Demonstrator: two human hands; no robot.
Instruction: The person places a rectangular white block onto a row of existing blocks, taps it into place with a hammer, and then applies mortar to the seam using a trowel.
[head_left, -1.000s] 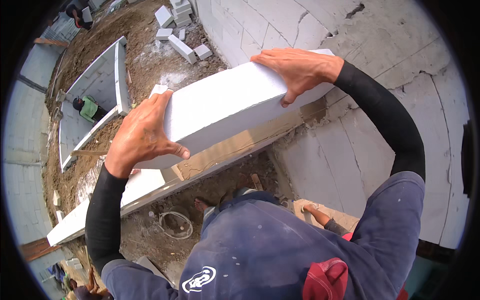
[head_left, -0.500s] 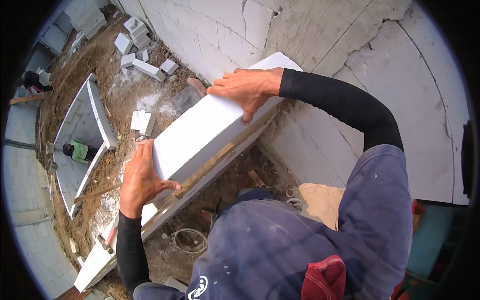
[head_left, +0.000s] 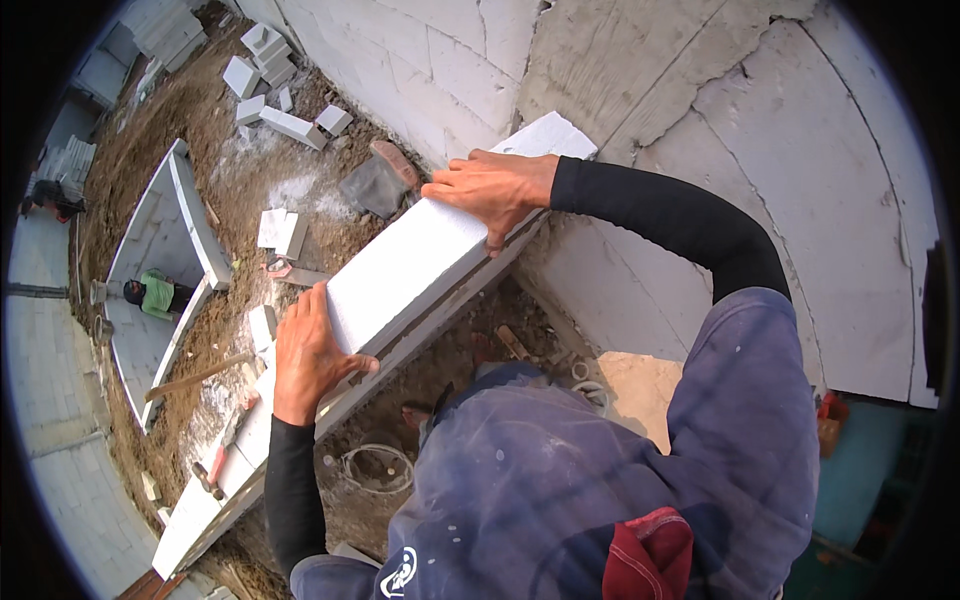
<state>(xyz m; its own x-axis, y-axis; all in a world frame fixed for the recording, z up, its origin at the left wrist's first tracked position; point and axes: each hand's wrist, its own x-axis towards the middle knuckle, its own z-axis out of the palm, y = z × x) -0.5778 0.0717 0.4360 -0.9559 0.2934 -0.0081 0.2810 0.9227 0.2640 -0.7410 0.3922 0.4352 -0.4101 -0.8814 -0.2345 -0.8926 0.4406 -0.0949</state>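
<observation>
A long white aerated concrete block (head_left: 410, 262) lies along the top of a low block wall (head_left: 185, 525), running from lower left to upper right. My left hand (head_left: 312, 352) clasps its near left end, thumb on the side towards me and fingers round the far side. Over the block's upper part, my right hand (head_left: 492, 190) grips across the width, with its thumb down the near side. The block's right end reaches the taller wall. My palms hide parts of both its edges.
A hammer (head_left: 210, 475) with a red handle lies on the wall's lower left stretch. A dark bucket (head_left: 375, 190) and loose blocks (head_left: 290, 127) are on the soil beyond. A co-worker (head_left: 155, 293) in green is inside a walled pit at left. Coiled hose (head_left: 375, 468) lies near me.
The block has come down closer to the wall, and the gap under it has narrowed. My left hand has shifted right with it. Both hands keep their hold.
</observation>
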